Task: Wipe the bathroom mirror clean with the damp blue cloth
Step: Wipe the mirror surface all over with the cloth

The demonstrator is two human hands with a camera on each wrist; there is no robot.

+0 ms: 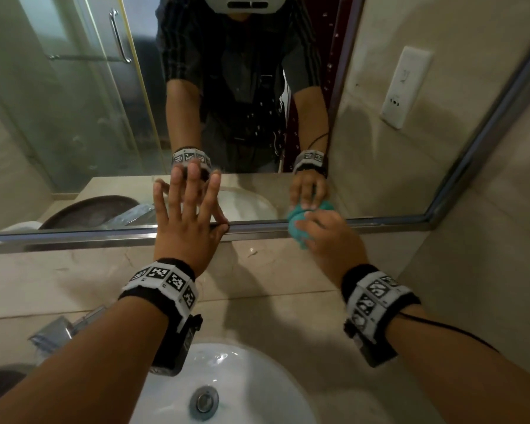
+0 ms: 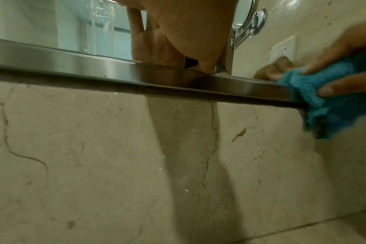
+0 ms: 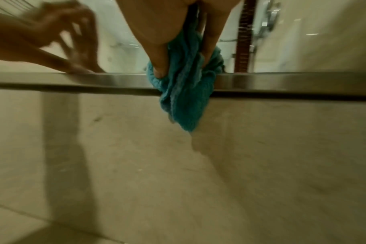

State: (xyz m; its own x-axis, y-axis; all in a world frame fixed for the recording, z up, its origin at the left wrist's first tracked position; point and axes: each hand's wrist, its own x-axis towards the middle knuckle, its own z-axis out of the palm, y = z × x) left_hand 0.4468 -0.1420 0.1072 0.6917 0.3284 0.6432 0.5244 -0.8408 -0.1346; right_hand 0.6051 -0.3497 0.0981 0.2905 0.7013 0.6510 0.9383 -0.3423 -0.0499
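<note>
The big wall mirror has a steel frame along its lower edge. My left hand lies flat on the glass with fingers spread and the thumb resting on the frame. My right hand grips a bunched blue cloth and holds it against the mirror's bottom edge and frame. In the right wrist view the cloth hangs down over the frame below my fingers. In the left wrist view the cloth shows at the right, with my left thumb on the frame.
A white basin with a metal drain sits below my arms, and a chrome tap stands to its left. Beige marble lies under the mirror. A white wall socket shows in the glass at the right.
</note>
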